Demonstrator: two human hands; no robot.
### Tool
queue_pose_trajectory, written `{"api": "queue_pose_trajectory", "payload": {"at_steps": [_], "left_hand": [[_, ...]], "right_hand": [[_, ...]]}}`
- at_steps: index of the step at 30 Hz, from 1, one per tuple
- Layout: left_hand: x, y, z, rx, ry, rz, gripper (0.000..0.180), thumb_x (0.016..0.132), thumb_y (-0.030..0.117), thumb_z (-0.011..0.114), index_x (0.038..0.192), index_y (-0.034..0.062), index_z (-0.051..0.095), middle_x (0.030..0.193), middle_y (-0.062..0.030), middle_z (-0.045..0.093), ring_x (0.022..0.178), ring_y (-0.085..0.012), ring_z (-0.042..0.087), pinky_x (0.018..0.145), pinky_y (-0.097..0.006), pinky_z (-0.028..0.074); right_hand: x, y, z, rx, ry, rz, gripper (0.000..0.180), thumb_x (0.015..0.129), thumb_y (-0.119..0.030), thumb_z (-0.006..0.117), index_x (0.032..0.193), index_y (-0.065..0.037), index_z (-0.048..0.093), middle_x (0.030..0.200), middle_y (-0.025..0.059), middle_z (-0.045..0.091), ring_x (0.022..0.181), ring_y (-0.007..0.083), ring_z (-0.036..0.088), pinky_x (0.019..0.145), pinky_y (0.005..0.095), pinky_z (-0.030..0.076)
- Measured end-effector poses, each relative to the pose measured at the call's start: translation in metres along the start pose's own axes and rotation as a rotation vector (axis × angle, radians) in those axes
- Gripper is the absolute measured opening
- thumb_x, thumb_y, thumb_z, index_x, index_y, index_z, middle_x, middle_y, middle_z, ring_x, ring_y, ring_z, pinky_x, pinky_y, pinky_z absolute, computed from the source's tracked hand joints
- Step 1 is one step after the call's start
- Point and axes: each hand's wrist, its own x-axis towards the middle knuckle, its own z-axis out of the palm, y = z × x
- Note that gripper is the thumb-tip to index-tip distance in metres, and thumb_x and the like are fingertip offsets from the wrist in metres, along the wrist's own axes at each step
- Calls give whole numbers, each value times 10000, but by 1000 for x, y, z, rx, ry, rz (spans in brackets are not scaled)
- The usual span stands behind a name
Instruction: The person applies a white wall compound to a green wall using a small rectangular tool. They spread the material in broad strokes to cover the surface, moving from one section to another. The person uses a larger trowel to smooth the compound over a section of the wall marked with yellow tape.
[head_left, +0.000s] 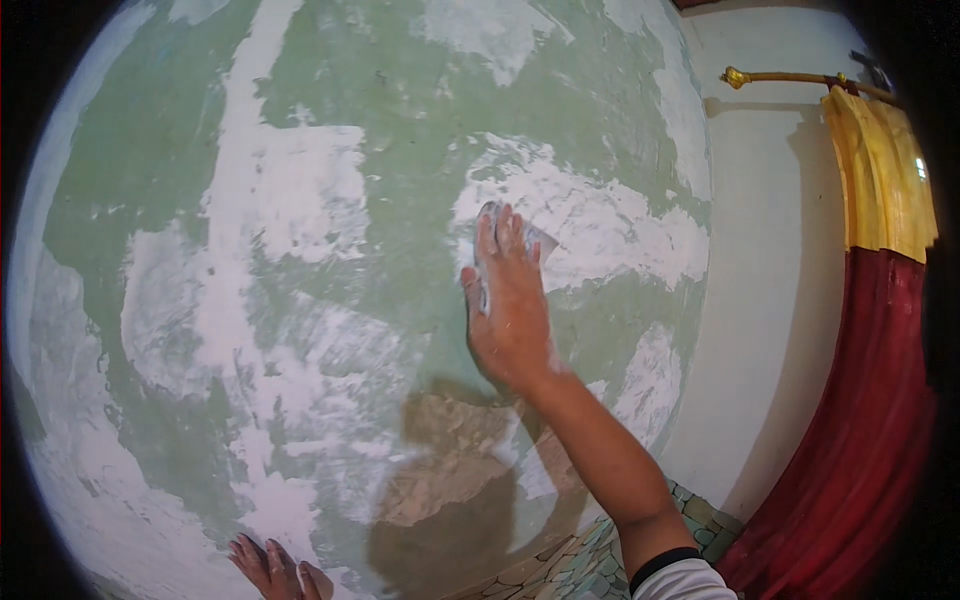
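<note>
My right hand [512, 310] is laid along the wall with its fingers pointing up. Under the palm and fingers it presses a thin grey piece of sandpaper [543, 243] against a white filler patch [605, 225]. Only the edges of the sandpaper show; the hand covers the rest. White dust coats the fingers. Low down at the left, my left hand [272, 572] rests with spread fingers by the wall, and no object shows in it. The green wall [415, 200] carries rough white filler in several patches and a tall strip [235, 200].
At the right stands a pale adjoining wall [755, 260]. A red and yellow curtain [880, 330] hangs there from a gold rod [790, 77]. A bare brownish patch [440, 460] lies low on the green wall, partly in shadow. Stone-patterned surfacing [590, 560] shows along the bottom.
</note>
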Motion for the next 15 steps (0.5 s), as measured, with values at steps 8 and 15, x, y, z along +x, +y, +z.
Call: {"api": "queue_pose_trajectory", "payload": {"at_steps": [8,15], "left_hand": [[-16,-49,-5,17,32,56,521,894,269,575,1355,37,505,1464,-293,332,1373,-506,238,1100,-637,141],[-39,-70,10,-12,11,49,459,881,257,599,1294,59,561,1448,-286,364,1344,-537,271,1081,-667,153]], "right_hand": [[95,8,2,-28,179,-70,501,971,-187,449,1422,8,356,1470,281,320,1377,433,286,1128,522,214],[204,44,-8,-95,335,-100,460,951,-257,470,1337,-8,490,1367,271,461,1296,415,417,1081,464,334]]}}
